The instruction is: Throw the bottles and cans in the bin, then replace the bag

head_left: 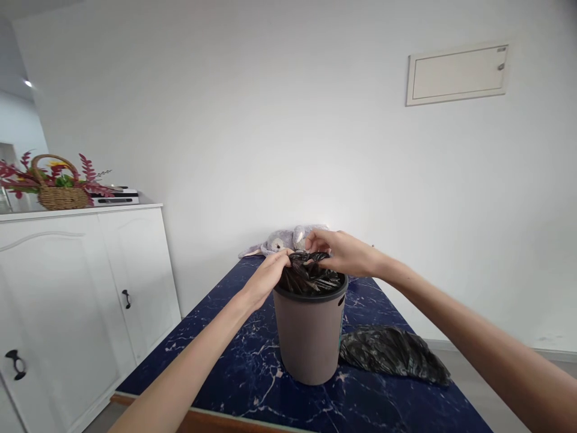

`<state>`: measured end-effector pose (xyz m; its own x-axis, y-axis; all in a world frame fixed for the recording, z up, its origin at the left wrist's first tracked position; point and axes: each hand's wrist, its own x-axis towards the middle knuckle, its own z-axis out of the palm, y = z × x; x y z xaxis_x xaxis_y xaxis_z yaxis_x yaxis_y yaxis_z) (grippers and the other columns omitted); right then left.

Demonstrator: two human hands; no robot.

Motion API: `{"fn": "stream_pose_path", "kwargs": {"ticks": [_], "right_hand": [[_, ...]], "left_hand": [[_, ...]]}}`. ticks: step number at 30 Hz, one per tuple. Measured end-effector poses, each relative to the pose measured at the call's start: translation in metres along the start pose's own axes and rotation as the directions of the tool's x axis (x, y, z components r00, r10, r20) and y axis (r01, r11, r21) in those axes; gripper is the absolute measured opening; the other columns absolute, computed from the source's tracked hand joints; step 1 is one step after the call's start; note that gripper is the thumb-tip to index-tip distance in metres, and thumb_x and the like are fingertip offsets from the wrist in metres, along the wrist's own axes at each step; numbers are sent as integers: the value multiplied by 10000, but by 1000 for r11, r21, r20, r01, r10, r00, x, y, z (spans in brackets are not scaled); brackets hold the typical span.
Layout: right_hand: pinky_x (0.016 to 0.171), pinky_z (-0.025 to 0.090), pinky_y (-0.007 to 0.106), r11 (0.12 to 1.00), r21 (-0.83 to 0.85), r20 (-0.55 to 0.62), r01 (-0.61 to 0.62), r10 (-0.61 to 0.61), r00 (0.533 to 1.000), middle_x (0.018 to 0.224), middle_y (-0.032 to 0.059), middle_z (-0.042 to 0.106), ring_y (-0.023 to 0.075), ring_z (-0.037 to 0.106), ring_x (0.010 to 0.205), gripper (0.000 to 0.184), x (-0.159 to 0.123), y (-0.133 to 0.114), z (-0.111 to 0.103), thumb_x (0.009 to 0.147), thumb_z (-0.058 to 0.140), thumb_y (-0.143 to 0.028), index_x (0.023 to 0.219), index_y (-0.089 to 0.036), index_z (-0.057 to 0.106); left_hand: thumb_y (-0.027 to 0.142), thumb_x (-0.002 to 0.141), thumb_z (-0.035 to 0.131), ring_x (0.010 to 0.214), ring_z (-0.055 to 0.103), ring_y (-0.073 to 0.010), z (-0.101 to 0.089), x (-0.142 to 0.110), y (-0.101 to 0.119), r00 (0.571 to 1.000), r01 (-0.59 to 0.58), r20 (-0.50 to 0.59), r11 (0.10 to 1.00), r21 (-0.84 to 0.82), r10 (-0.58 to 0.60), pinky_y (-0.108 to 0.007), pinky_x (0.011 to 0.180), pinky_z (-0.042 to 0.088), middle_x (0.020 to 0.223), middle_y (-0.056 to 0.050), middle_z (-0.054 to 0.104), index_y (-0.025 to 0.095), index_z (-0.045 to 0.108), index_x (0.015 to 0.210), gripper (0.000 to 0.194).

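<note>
A grey-brown trash bin (309, 343) with a dark rim stands upright on the blue marbled table (252, 373). A black garbage bag (311, 280) sits in its mouth, with gathered plastic rising above the rim. My left hand (269, 272) is closed on the bag's top from the left, thumb and fingers pressed together. From the right, my right hand (341, 251) pinches the same gathered plastic with curled fingers; its fingertips are partly hidden. Another black plastic bag (396, 353) lies crumpled on the table, right of the bin.
Grey plush toys (280, 240) lie at the table's far end against the white wall (279, 120). On the left, a white cabinet (85, 300) carries a wicker basket (63, 197) of flowers. A panel door (457, 73) is set high in the wall.
</note>
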<state>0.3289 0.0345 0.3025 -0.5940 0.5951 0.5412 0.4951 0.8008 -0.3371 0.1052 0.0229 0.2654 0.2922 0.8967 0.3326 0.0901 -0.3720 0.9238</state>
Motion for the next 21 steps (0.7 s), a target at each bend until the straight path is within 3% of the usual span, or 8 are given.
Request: {"fn": "stream_pose_path", "kwargs": {"ticks": [5, 11, 15, 17, 21], "right_hand": [[666, 398, 300, 961, -267, -166, -68, 24, 986, 925, 37, 690, 202, 620, 833, 287, -1, -1, 15, 759, 597, -66, 995, -224, 557], [573, 281, 298, 873, -482, -439, -81, -160, 884, 990, 50, 655, 192, 560, 766, 249, -3, 0, 41, 837, 516, -65, 1018, -236, 530], [654, 334, 330, 725, -681, -469, -104, -322, 822, 986, 108, 645, 248, 557, 879, 212, 2, -4, 50, 894, 472, -29, 933, -227, 538], [686, 331, 339, 680, -722, -462, -125, -340, 819, 896, 88, 644, 233, 538, 803, 222, 5, -5, 53, 907, 469, -17, 878, -229, 527], [571, 204, 326, 720, -669, -492, -186, -241, 837, 776, 31, 636, 166, 476, 608, 203, 9, -4, 57, 894, 479, -27, 859, -223, 519]], "left_hand": [[258, 839, 555, 881, 597, -218, 3, -2, 3, 1000, 17, -21, 999, 43, -16, -324, 780, 456, 870, -8, 643, 221, 620, 853, 77], [419, 964, 444, 1070, 665, -280, 6, -5, 7, 996, -77, 55, 997, 8, 77, -381, 948, 499, 1045, -58, 755, 218, 708, 968, 332], [486, 1009, 418, 1076, 693, -281, 8, -5, 9, 998, -49, 43, 999, -23, 50, -394, 987, 505, 1046, -59, 784, 217, 747, 1068, 429], [533, 1010, 455, 1111, 697, -290, 8, -3, 6, 997, -64, 46, 998, 12, 63, -407, 1019, 502, 1072, -60, 790, 232, 758, 1084, 434], [622, 1007, 503, 1265, 650, -315, 7, 2, -1, 993, -117, 32, 991, 62, 115, -448, 1127, 449, 1199, -68, 778, 269, 758, 1157, 461]]}}
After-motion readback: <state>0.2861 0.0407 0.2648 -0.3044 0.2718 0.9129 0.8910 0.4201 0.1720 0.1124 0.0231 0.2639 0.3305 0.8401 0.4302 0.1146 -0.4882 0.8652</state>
